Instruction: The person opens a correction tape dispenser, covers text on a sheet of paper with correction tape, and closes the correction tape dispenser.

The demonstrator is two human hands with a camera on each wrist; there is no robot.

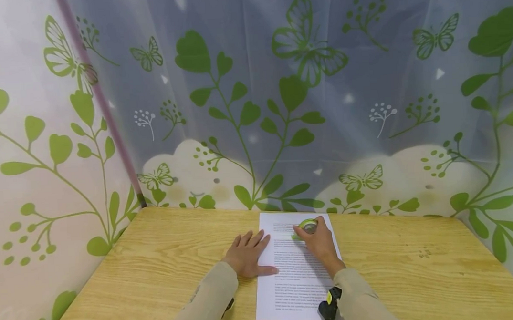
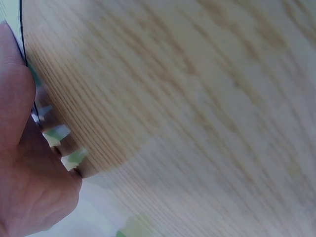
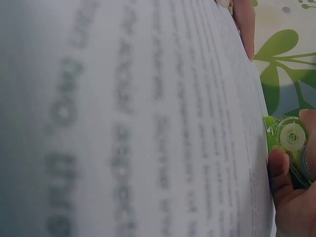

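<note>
A printed sheet of paper lies lengthwise on the wooden table, covered with paragraphs of small text. My left hand presses on its left edge, fingers spread and thumb stretched over the text. In the left wrist view, part of the left hand shows at the left border. Near the top of the page, my right hand pinches a green, see-through correction tape dispenser between thumb and fingers. The right wrist view shows the dispenser's round reel, with its green tip close at the paper surface.
The wooden table reaches back to a curtain printed with green leaves and butterflies. A black device with a yellow mark sits at the right wrist, over the sheet's lower right part.
</note>
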